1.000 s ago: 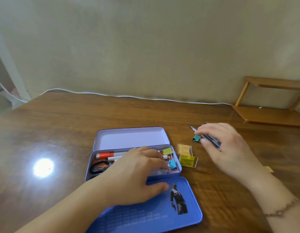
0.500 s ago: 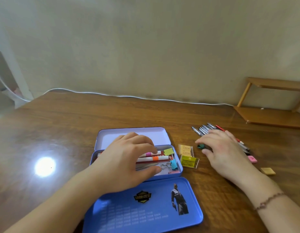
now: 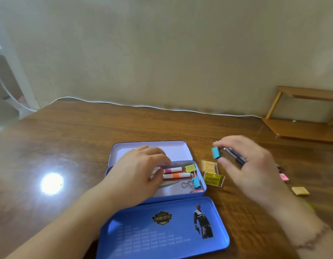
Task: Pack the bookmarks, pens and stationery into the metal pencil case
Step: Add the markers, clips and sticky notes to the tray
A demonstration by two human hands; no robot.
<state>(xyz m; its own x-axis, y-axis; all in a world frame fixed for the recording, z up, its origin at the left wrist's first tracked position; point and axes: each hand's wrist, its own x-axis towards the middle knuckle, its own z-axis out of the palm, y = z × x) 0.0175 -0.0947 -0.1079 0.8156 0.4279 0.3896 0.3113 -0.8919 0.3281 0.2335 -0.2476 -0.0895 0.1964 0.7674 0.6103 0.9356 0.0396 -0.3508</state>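
The blue metal pencil case [image 3: 203, 191] lies open mid-table, one lid [image 3: 162, 228] flat toward me and a pale inner lid [image 3: 177, 148] behind. Inside are two white markers [image 3: 176, 176], a yellow-green clip [image 3: 190, 168], a blue binder clip [image 3: 196, 182] and a thin metal piece. My left hand [image 3: 135, 176] lies flat in the case, fingertips on the markers. My right hand [image 3: 246, 165] hovers right of the case, pinching a teal binder clip [image 3: 215, 152] between thumb and forefinger. Dark pens [image 3: 234, 156] show under its fingers.
Two small staple boxes, tan [image 3: 209, 166] and yellow [image 3: 213, 179], lie just right of the case. A pink eraser [image 3: 284, 177] and a tan eraser [image 3: 300, 190] sit further right. A wooden shelf [image 3: 302, 128] stands at the back right, a white cable [image 3: 162, 107] runs along the wall.
My right hand has lifted off the table with the teal binder clip and shifted left toward the case. My left hand slid a little right over the markers.
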